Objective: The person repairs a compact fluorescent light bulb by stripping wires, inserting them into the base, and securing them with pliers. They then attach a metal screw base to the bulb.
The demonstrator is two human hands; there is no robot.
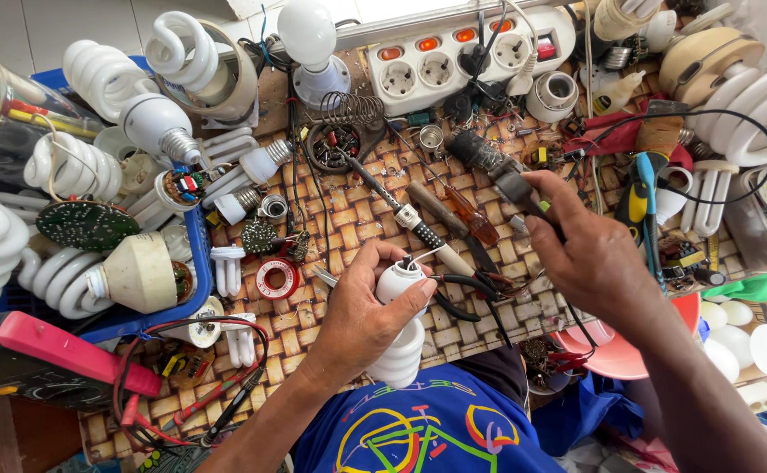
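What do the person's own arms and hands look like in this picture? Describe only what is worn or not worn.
Both forearms are bare, with no sleeves reaching them. The left hand and right hand wear no gloves, and no rings, watch or bracelets can be seen. The only clothing in view is a blue T-shirt with a multicoloured line print, at the lower edge.

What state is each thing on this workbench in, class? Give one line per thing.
Left hand: closed around a spiral bulb.
Spiral bulb: held base up, two wires sticking out of the base.
Right hand: fingers gripping a soldering iron's handle.
Soldering iron: lifted, cord trailing.
Power strip: switches lit orange, plugs inserted.
Round bulb: upright in its holder, unlit.
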